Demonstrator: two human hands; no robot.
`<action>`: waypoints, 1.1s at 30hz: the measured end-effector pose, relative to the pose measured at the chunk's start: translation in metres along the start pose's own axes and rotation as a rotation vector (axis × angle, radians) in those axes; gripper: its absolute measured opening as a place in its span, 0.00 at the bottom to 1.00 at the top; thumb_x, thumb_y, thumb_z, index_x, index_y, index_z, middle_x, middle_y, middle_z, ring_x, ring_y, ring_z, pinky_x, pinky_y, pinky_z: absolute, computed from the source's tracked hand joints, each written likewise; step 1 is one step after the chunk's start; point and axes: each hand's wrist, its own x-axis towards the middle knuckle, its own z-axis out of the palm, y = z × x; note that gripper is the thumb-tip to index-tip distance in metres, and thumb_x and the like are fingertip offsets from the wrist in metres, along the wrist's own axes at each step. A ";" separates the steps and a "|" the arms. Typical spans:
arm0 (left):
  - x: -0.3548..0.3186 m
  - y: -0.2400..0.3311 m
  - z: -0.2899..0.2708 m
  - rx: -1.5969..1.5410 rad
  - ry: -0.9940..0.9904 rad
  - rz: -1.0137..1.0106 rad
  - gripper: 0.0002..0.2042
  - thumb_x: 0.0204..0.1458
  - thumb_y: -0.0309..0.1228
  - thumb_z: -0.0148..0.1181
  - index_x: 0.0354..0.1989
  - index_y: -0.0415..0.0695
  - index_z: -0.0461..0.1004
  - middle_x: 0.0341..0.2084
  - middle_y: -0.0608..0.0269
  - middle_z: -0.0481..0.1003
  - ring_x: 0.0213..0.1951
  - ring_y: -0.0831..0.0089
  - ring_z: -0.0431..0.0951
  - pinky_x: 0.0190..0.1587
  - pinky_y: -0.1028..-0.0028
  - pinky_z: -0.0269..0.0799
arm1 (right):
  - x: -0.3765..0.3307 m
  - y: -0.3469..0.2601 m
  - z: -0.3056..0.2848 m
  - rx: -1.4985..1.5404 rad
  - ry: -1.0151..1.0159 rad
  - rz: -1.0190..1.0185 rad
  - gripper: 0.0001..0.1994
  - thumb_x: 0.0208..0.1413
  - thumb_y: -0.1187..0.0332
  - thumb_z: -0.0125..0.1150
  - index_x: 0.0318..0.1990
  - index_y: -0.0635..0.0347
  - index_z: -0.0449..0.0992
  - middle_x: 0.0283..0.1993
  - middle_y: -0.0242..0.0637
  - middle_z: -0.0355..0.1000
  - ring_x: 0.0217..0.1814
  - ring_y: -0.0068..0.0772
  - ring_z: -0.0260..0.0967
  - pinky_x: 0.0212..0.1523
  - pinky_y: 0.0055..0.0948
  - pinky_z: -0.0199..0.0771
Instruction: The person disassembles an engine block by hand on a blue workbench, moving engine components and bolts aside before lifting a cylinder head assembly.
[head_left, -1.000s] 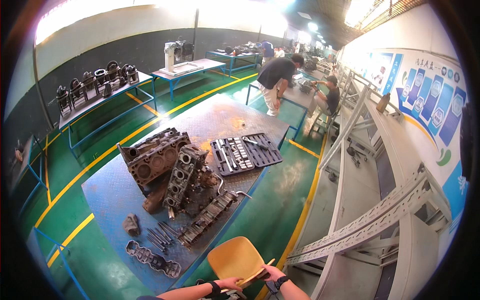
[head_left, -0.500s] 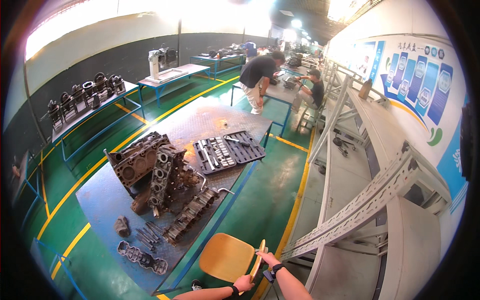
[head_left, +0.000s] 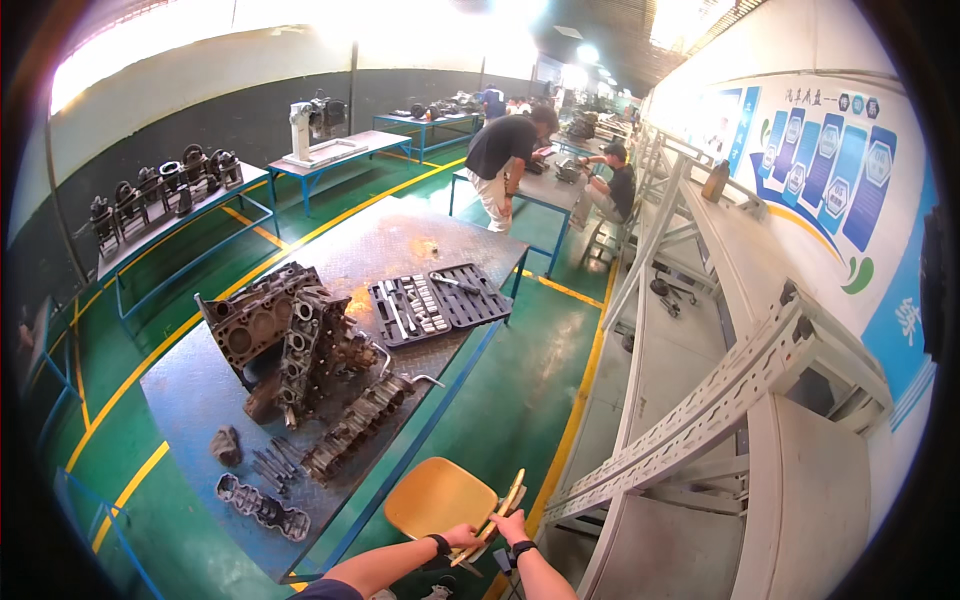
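A wooden chair [head_left: 440,497] with a yellowish seat stands low in front of me, beside the near edge of the metal workbench [head_left: 390,222]. My left hand [head_left: 463,537] is closed around the left part of its backrest, and my right hand [head_left: 510,526] grips the same backrest further right. Some fingers are hidden behind the board. On the bench sit a dirty engine block [head_left: 262,325], a cylinder head [head_left: 360,425], an open socket set [head_left: 440,303], several bolts [head_left: 278,462] and a grey metal cover [head_left: 262,508]. Neither hand touches these.
Grey metal shelving [head_left: 700,440] runs along the right side, close to my right arm. A bottle [head_left: 716,182] stands on its upper shelf. Two people work at a farther table [head_left: 540,187]. Tables with engine parts [head_left: 165,190] line the left wall. Yellow lines mark the green floor.
The chair and both my hands have shifted slightly left and down in view, still joined. The whole scene has slid a little left. More of my left forearm shows.
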 end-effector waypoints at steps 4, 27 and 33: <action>-0.057 -0.055 -0.040 -0.302 0.089 -0.251 0.34 0.47 0.55 0.65 0.50 0.33 0.77 0.42 0.48 0.80 0.44 0.59 0.80 0.51 0.66 0.73 | 0.003 0.011 -0.022 -0.043 -0.050 0.087 0.32 0.36 0.59 0.76 0.44 0.77 0.71 0.45 0.60 0.76 0.49 0.52 0.77 0.51 0.40 0.76; -0.462 -0.195 0.046 -0.786 0.592 -1.197 0.14 0.45 0.34 0.58 0.25 0.31 0.74 0.19 0.49 0.76 0.15 0.60 0.75 0.16 0.64 0.68 | -0.004 0.077 -0.126 -0.077 0.024 0.113 0.19 0.37 0.68 0.70 0.37 0.75 0.77 0.40 0.57 0.78 0.44 0.52 0.78 0.47 0.40 0.76; -0.446 -0.179 0.062 -0.868 0.569 -1.130 0.13 0.47 0.36 0.57 0.23 0.36 0.73 0.17 0.52 0.75 0.14 0.62 0.74 0.15 0.66 0.65 | -0.013 0.072 -0.137 -0.121 0.010 0.187 0.19 0.38 0.69 0.68 0.39 0.73 0.78 0.40 0.56 0.79 0.46 0.52 0.78 0.49 0.39 0.75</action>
